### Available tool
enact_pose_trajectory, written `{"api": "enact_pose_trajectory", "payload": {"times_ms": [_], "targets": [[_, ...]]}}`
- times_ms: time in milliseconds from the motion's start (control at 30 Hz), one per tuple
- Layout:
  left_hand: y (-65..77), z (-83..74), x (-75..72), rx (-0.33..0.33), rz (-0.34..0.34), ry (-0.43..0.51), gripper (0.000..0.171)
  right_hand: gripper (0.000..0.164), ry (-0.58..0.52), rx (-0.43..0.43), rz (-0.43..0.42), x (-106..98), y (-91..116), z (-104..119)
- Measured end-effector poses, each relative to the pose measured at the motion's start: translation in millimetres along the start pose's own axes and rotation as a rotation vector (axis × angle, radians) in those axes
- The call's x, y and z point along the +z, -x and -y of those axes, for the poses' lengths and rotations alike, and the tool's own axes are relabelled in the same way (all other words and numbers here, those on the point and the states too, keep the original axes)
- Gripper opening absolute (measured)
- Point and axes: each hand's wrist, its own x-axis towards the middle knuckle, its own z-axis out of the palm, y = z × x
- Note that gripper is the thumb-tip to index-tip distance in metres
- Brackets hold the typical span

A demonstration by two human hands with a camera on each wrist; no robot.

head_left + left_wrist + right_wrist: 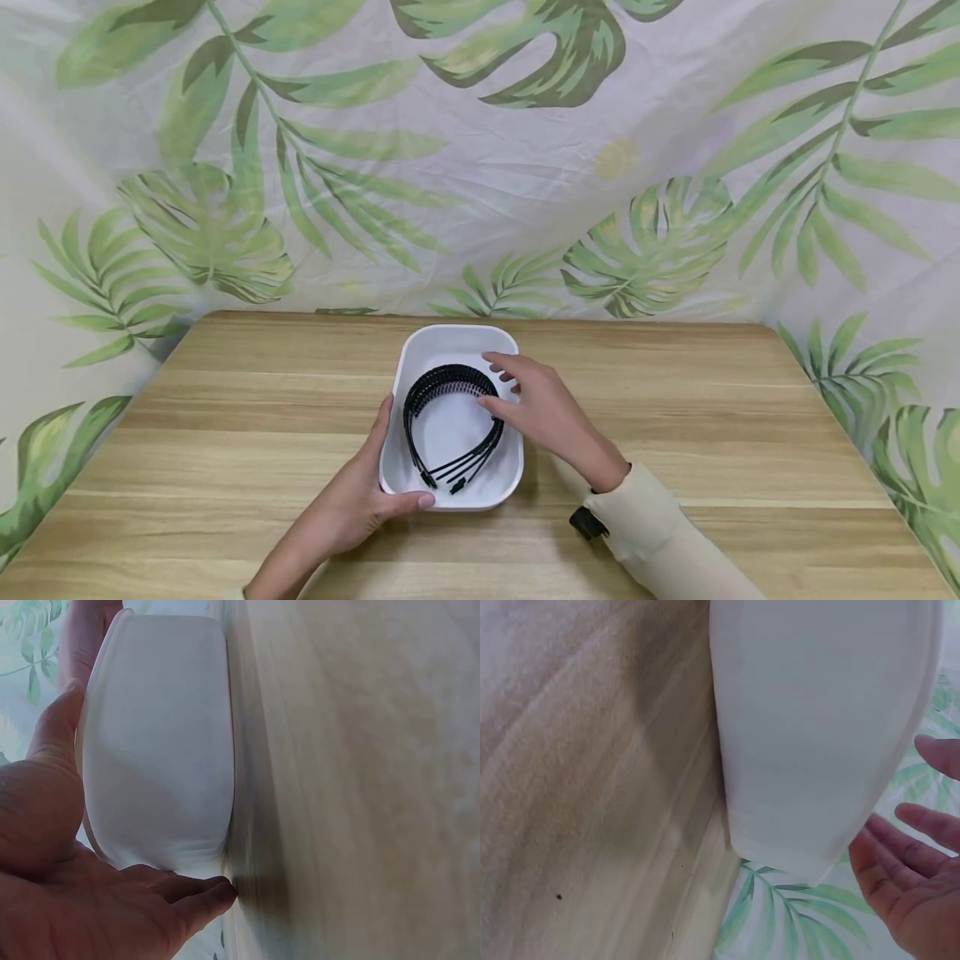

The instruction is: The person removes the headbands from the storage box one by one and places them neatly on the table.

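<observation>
Several black hair bands (450, 375) are seen nested together inside a white tub (454, 337), which is set upright on a wooden table (675, 417). The long axis of the tub is directed away from the person; within it, the rounded arch of the bands is turned to the far end and their narrow tips are gathered toward the near end. The right hand (534, 396) is placed over the tub's right rim, with its thumb and fingers held apart and nothing visibly gripped. The arch is found to the left of this hand and beneath it, the thumb tip being overlaid on its right shoulder; whether the bands are touched cannot be told. By the left hand (358, 496) the near left corner of the tub is clasped, the thumb being laid on the near rim and the fingers against the left wall. The band tips are separated from the left thumb by the near rim, and the right side of the bands is bordered closely by the right wall, over which the right hand is reached. The bands are hidden by the tub's walls in both wrist views. A pale sleeve (660, 533) is worn on the right arm, with a black object (588, 523) at its cuff. Behind the table, a leaf-printed cloth (510, 183) is hung.
</observation>
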Motion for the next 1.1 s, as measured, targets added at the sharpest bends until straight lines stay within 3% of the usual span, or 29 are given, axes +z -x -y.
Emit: {"api": "enact_pose_trajectory", "payload": {"times_ms": [1100], "targets": [[-0.8, 1.6, -0.1, -0.042, 0.014, 0.005, 0.141, 0.044, 0.082, -0.038, 0.084, 16, -37, -19]]}}
